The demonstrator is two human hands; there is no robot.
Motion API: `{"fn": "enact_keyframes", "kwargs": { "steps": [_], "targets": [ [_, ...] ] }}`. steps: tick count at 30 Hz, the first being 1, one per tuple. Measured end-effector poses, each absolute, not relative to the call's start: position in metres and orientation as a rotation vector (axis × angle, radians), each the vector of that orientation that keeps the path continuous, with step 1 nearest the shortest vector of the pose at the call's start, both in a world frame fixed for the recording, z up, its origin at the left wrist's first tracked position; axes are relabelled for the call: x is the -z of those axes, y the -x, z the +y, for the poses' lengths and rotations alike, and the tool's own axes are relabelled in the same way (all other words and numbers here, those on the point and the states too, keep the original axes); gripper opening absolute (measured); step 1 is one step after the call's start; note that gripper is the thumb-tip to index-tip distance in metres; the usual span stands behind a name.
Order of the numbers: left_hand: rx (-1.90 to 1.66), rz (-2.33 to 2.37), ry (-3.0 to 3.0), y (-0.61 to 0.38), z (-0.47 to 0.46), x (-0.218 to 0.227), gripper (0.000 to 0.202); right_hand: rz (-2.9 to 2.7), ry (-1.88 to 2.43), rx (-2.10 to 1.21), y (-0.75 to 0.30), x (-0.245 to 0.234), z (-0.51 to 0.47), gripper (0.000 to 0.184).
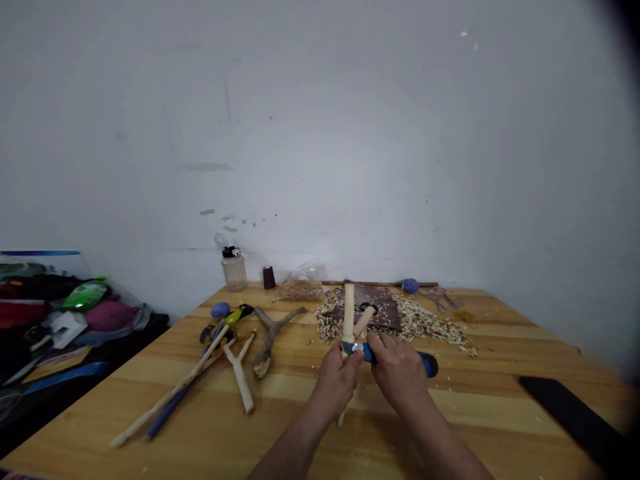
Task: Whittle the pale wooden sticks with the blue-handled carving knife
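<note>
My left hand (336,383) grips a peeled, pale wooden forked stick (349,313), its two arms pointing up and away from me. My right hand (397,373) is shut around a blue-handled carving knife (425,363), whose short steel blade (351,347) rests against the stick just above my left fingers. Both hands sit close together over the wooden table (440,407). Behind them lies a scatter of wood shavings (415,327) around a dark brown leather pad (385,313) holding a pair of scissors (367,307). My fingers hide the stick's lower fork.
Left of my hands lie a peeled fork (240,373), a bark-covered branch fork (270,340), a long stick (170,393) and a yellow-handled tool (225,321). A plastic bottle (235,270) and dark thread spool (269,277) stand by the white wall (320,133). A black flat object (570,420) lies right.
</note>
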State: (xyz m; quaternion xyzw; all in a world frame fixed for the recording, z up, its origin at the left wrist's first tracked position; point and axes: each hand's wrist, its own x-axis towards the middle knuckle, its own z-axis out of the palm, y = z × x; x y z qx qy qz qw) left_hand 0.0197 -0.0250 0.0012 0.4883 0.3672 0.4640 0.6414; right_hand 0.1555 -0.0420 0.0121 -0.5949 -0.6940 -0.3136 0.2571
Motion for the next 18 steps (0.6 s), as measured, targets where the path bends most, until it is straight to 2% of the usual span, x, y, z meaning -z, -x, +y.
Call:
{"fn": "enact_keyframes", "kwargs": {
  "steps": [8, 14, 18],
  "targets": [
    [-1.087, 0.837, -1.241, -0.021, -0.025, 0.004, 0.042, -1.852, 1.581, 0.789, -0.154, -0.014, -0.042, 0.029],
    [-1.099, 0.731, -1.214, -0.013, -0.024, -0.005, 0.048, -1.677, 1.507, 0.173, -0.159, -0.004, -0.032, 0.022],
    [-1.071, 0.706, -1.089, -0.011, -0.024, -0.009, 0.041, -1.569, 1.493, 0.013, -0.163, 0.005, -0.024, 0.025]
  ]
}}
